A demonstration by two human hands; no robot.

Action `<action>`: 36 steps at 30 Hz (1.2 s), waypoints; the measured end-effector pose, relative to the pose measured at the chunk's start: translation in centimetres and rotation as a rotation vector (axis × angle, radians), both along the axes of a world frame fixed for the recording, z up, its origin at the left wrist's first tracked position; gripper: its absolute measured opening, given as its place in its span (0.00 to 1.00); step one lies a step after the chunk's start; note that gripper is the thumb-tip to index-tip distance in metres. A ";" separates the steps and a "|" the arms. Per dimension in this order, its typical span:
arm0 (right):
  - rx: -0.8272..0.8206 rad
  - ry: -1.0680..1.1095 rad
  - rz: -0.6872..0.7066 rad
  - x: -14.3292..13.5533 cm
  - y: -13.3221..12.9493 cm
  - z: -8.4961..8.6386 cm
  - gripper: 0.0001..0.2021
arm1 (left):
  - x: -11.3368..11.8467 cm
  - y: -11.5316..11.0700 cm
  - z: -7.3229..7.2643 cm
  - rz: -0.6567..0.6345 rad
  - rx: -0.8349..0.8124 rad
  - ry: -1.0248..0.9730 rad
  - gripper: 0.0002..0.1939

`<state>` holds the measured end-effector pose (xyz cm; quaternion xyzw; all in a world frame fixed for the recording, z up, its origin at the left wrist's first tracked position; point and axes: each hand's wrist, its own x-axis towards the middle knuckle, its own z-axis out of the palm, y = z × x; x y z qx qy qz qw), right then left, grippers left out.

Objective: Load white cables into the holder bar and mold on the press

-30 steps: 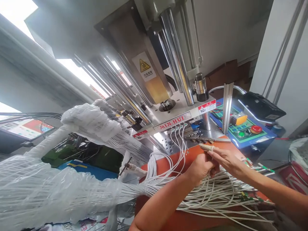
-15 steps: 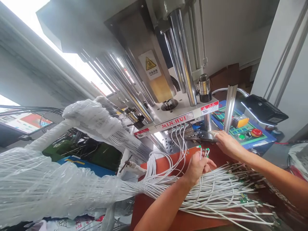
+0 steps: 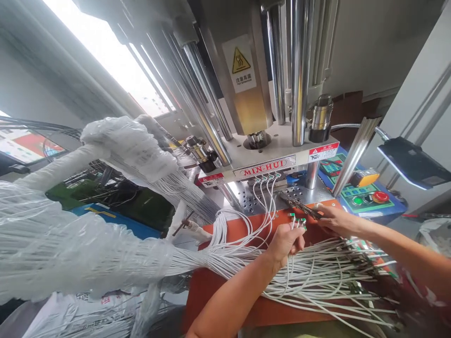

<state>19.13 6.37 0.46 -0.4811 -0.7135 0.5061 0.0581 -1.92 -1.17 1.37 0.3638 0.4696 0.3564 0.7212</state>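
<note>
hands [image 3: 287, 241] 2 | press [image 3: 264, 165] 1 | red-topped labels [image 3: 324, 152] 2 | red button [image 3: 380, 197] 1 | white cables [image 3: 211, 257] uncountable

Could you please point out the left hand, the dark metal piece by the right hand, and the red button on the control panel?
Left hand [image 3: 284, 241]: head view, on the back of the hand.
Dark metal piece [image 3: 304, 208]: head view, about midway along it.
Red button [image 3: 379, 196]: head view, on its cap.

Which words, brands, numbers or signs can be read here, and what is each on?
"MIN-HUI": red letters on the front nameplate.
"注意高温": on the white sticker, under a yellow triangle with wavy lines; its smaller line is blurred.
Too small or blurred to read: the right red-and-white label, left red-and-white label, control panel markings.
</note>
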 end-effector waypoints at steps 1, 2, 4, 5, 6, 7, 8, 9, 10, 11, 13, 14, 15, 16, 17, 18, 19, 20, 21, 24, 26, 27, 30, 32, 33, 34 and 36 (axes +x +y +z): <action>-0.064 0.039 -0.033 -0.1 -0.3 -0.4 0.08 | 0.0 0.0 -0.1 -0.005 -0.012 0.003 0.18; -0.092 0.045 -0.064 -0.2 -0.6 -0.9 0.07 | 0.0 0.0 -0.1 -0.007 -0.024 0.007 0.19; -0.074 0.036 -0.102 -0.6 -1.2 -1.7 0.07 | 0.3 0.0 -0.1 -0.001 -0.049 0.015 0.19; -0.050 0.043 -0.116 -0.8 -1.5 -1.9 0.07 | 0.5 0.0 -0.1 0.004 -0.060 0.015 0.17; -0.022 0.053 -0.124 -1.1 -1.9 -1.9 0.08 | 0.7 -0.1 -0.1 0.005 -0.068 0.018 0.16; 0.007 0.067 -0.129 -1.4 -2.3 -1.8 0.08 | 0.9 -0.2 0.0 -0.007 -0.074 0.026 0.14; 0.035 0.077 -0.135 -1.7 -2.6 -1.6 0.09 | 1.2 -0.3 0.0 -0.029 -0.081 0.039 0.13; 0.067 0.081 -0.141 -2.0 -3.0 -1.4 0.09 | 1.4 -0.3 0.0 -0.053 -0.088 0.054 0.12; 0.102 0.080 -0.145 -2.2 -3.3 -1.1 0.09 | 1.5 -0.4 -0.1 -0.066 -0.093 0.070 0.12; 0.139 0.080 -0.150 -2.5 -3.6 -0.9 0.09 | 1.7 -0.4 -0.1 -0.067 -0.097 0.085 0.12; 0.200 0.071 -0.155 -2.8 -4.0 -0.6 0.10 | 1.8 -0.4 -0.2 -0.038 -0.113 0.100 0.13; 0.222 0.055 -0.155 -2.8 -4.2 -0.5 0.09 | 1.9 -0.3 -0.2 -0.017 -0.123 0.104 0.13; 0.241 0.036 -0.153 -2.9 -4.3 -0.5 0.08 | 1.9 -0.2 -0.2 0.002 -0.136 0.110 0.14; 0.260 0.015 -0.155 -2.9 -4.3 -0.5 0.07 | 1.9 -0.1 -0.3 0.013 -0.150 0.117 0.14; 0.283 -0.005 -0.158 -2.9 -4.4 -0.5 0.06 | 1.9 0.0 -0.3 0.019 -0.163 0.123 0.14; 0.307 -0.020 -0.164 -2.9 -4.5 -0.6 0.06 | 1.9 0.1 -0.3 0.024 -0.171 0.128 0.13; 0.326 -0.026 -0.169 -3.0 -4.6 -0.5 0.05 | 1.9 0.3 -0.3 0.027 -0.177 0.132 0.13; 0.337 -0.026 -0.173 -3.0 -4.6 -0.5 0.05 | 1.9 0.4 -0.3 0.027 -0.183 0.139 0.13; 0.339 -0.027 -0.177 -3.0 -4.7 -0.4 0.05 | 1.9 0.5 -0.2 0.025 -0.189 0.147 0.13; 0.326 -0.020 -0.178 -3.1 -4.8 -0.2 0.06 | 1.9 0.8 0.1 0.017 -0.202 0.162 0.14; 0.312 -0.008 -0.175 -3.0 -4.7 -0.2 0.06 | 1.9 0.9 0.2 0.010 -0.202 0.162 0.14; 0.310 -0.003 -0.176 -3.0 -4.7 -0.2 0.06 | 1.9 0.9 0.2 0.006 -0.201 0.158 0.14; 0.302 -0.022 -0.181 -3.0 -4.7 -0.3 0.07 | 2.0 1.0 0.0 0.004 -0.182 0.160 0.15; 0.292 -0.057 -0.182 -3.0 -4.8 -0.3 0.08 | 2.0 1.0 -0.3 0.011 -0.161 0.174 0.17; 0.293 -0.073 -0.179 -3.1 -4.9 -0.3 0.08 | 2.1 1.0 -0.4 0.016 -0.152 0.186 0.17; 0.300 -0.085 -0.174 -3.2 -5.0 -0.2 0.09 | 2.1 1.0 -0.6 0.022 -0.145 0.197 0.17; 0.329 -0.094 -0.167 -3.5 -5.4 -0.2 0.09 | 2.1 1.0 -0.7 0.035 -0.137 0.216 0.17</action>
